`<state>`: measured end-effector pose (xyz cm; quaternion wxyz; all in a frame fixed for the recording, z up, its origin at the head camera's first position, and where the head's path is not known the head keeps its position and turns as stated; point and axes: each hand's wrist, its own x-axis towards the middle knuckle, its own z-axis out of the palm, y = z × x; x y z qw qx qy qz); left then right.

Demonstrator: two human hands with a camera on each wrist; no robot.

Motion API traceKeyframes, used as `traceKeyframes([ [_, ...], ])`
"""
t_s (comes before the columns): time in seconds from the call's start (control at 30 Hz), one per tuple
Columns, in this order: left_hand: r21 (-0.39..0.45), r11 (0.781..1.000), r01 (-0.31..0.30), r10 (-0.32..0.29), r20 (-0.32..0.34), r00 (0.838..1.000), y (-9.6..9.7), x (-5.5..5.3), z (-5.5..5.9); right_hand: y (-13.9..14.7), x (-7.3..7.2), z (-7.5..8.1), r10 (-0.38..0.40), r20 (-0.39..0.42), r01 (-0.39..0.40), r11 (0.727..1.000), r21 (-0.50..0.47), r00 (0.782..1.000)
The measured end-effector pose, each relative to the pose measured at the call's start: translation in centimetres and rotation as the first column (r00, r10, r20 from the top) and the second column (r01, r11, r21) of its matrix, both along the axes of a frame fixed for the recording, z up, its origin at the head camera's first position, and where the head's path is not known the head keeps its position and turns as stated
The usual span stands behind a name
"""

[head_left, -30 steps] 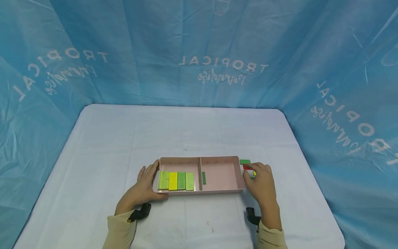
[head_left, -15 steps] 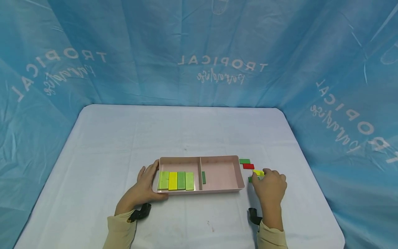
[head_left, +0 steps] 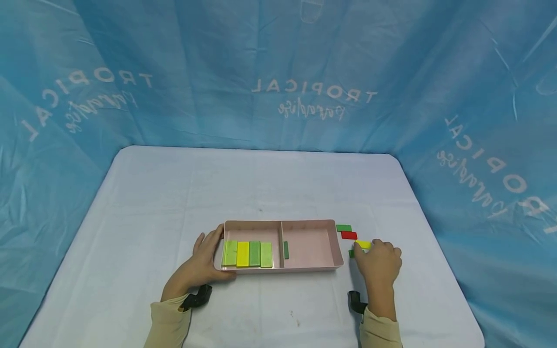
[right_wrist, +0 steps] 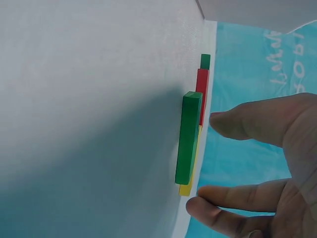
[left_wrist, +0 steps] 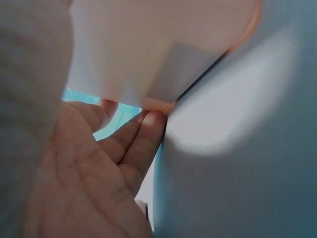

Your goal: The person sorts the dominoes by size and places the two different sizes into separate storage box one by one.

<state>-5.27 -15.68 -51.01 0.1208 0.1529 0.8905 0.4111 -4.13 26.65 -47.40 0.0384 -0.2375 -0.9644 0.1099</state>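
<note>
A pink two-compartment tray (head_left: pixel 304 224) lies near the table's front. Its left compartment holds several flat light green, green and yellow blocks (head_left: pixel 247 253). One dark green block (head_left: pixel 285 250) stands by the divider in the right compartment. My left hand (head_left: pixel 201 263) rests against the tray's left end with straight fingers (left_wrist: pixel 141 148). To the right of the tray lie a green block (head_left: pixel 344 227), a red block (head_left: pixel 349 235), a yellow block (head_left: pixel 363 244) and a dark green block (right_wrist: pixel 189 136). My right hand (head_left: pixel 377 263) sits over these last two, its thumb (right_wrist: pixel 247 124) and a finger spread, holding nothing.
The white-covered table (head_left: pixel 261 183) stretches out behind the tray. A blue printed cloth (head_left: pixel 304 72) closes off the back and both sides. The table's front edge lies just under my sleeves.
My right hand has moved from the red block, right and toward me, to the yellow and dark green blocks. The left hand and the tray have stayed put.
</note>
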Motion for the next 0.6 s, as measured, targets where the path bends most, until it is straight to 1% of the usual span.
traceKeyframes([
  [0.3, -0.012, 1.000, -0.003, 0.003, -0.006, 1.000, 0.05, 0.00, 0.07, 0.41, -0.64, -0.29, 0.006, 0.036, -0.005, 1.000, -0.024, 0.999],
  [0.6, -0.001, 1.000, -0.002, 0.002, -0.015, 1.000, 0.02, 0.03, 0.14, 0.61, -0.87, -0.47, 0.001, 0.063, 0.003, 0.999, -0.050, 0.998],
])
